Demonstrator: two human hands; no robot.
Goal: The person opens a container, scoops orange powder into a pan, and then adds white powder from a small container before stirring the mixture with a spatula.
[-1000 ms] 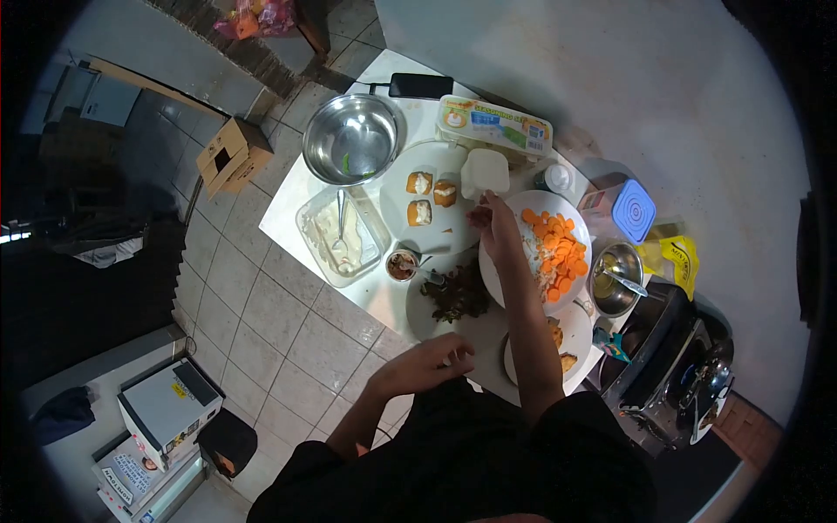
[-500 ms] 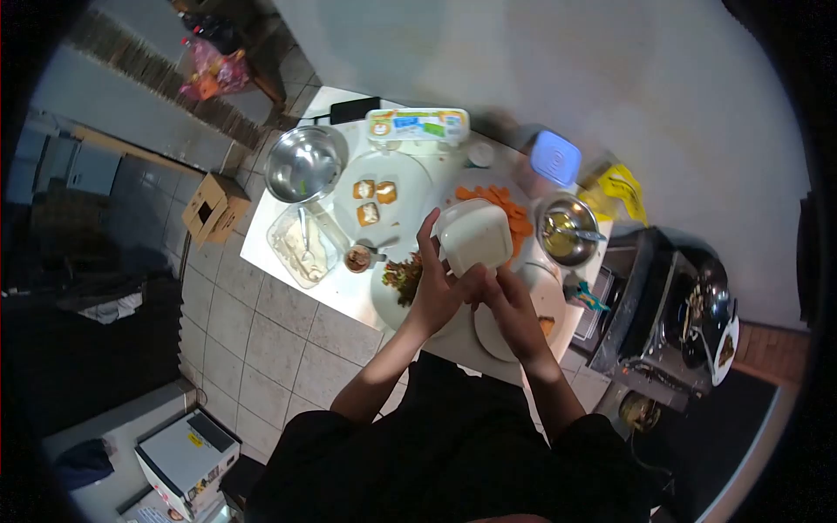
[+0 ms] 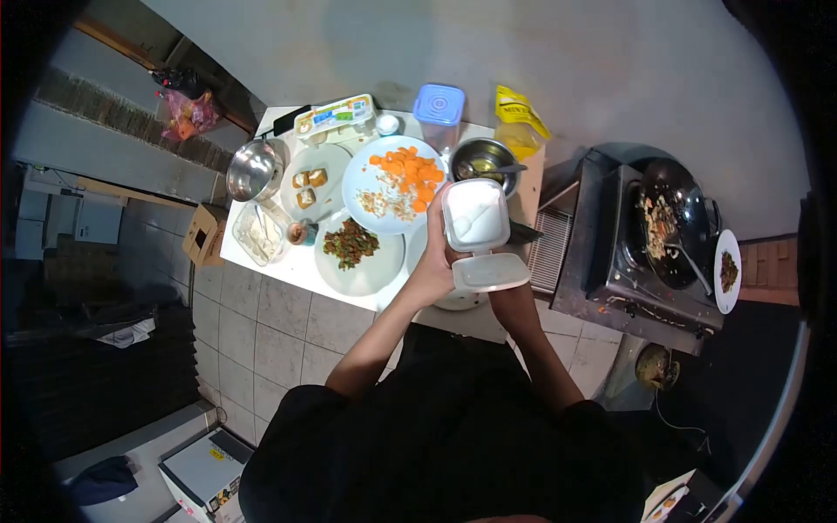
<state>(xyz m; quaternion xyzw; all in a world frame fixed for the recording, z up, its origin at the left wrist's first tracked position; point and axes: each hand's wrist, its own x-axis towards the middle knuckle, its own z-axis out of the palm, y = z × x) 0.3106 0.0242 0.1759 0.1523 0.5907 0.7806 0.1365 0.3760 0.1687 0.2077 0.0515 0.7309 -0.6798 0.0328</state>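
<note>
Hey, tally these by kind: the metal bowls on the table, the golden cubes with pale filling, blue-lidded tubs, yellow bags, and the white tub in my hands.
Metal bowls: 2
Golden cubes: 3
Blue-lidded tub: 1
Yellow bag: 1
Handheld white tub: 1
Total: 8

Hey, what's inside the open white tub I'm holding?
Inside the white tub lies a white substance, with what looks like a pale spoon on it. The substance covers the bottom, so anything buried there can't be seen.
</note>
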